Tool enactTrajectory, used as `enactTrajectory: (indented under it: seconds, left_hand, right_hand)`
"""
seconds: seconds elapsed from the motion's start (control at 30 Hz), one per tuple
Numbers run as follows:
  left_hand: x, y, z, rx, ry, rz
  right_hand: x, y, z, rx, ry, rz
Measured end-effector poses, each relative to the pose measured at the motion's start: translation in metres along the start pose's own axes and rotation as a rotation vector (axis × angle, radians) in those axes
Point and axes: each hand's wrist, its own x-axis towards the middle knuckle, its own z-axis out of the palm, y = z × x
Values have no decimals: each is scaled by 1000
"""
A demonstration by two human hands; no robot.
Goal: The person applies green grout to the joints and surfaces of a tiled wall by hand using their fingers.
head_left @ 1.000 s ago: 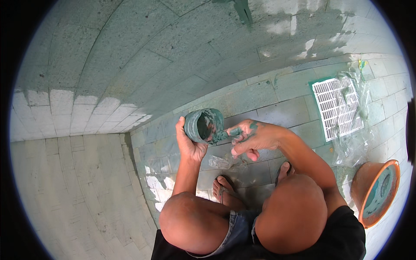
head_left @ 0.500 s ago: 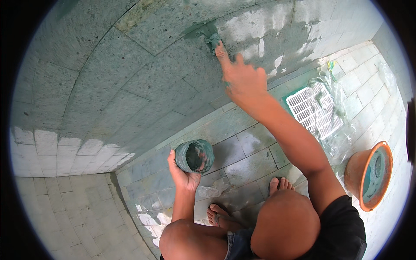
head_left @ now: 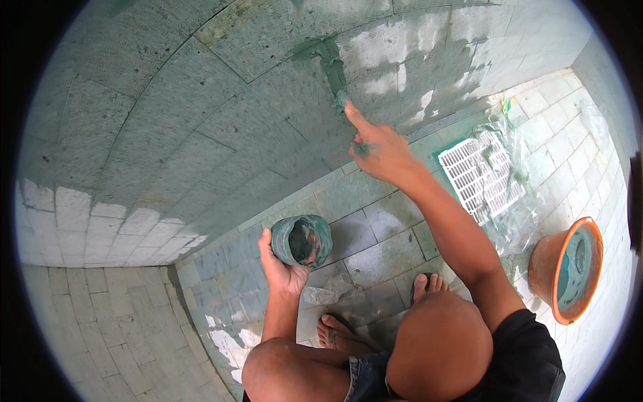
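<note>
My left hand (head_left: 284, 271) grips a green-smeared round tub (head_left: 311, 241) from its left side and underneath. The tub is tilted, and its mouth shows dark paste and a reddish patch inside. Higher up, my right hand (head_left: 382, 151) points at the tiled wall (head_left: 221, 127) with its index finger stretched out and the other fingers curled. The fingertip touches green paste (head_left: 339, 100) at the lower end of a wet, dark green streak (head_left: 331, 63) along a tile joint. Green paste also smears the curled fingers, and nothing else shows in this hand.
An orange bucket (head_left: 544, 271) with greenish liquid stands at the right. Left of it, a white slotted grate (head_left: 482, 175) lies on the tiled floor (head_left: 385, 258) among clear plastic sheeting (head_left: 519, 224). Crumpled plastic (head_left: 321, 295) lies near my sandalled feet.
My right index finger has slid down along the joint, leaving a longer smoothed green streak above it. My left hand holds the tub in nearly the same place.
</note>
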Motion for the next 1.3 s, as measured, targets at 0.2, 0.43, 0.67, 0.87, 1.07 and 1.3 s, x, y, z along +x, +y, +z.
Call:
enactTrajectory:
  seconds: [0.2,0.43,0.67,0.87,1.07,1.3]
  left_hand:
    - [-9,4,-3,0,16,35]
    - [-9,5,-6,-11,4,22]
    - [-9,1,2,-30,-30,35]
    - [-11,6,-1,-49,46,94]
    - [-15,10,0,-58,20,76]
    - [-4,5,-3,-82,-7,42]
  right_hand:
    - [14,-49,-51,1130,-219,652]
    - [84,-39,-97,2233,-561,408]
    - [105,-85,-128,2470,-461,252]
    - [74,-69,-122,2209,-566,137]
    - [26,-34,-104,1037,-192,183]
    - [47,-37,-66,-373,104,-124]
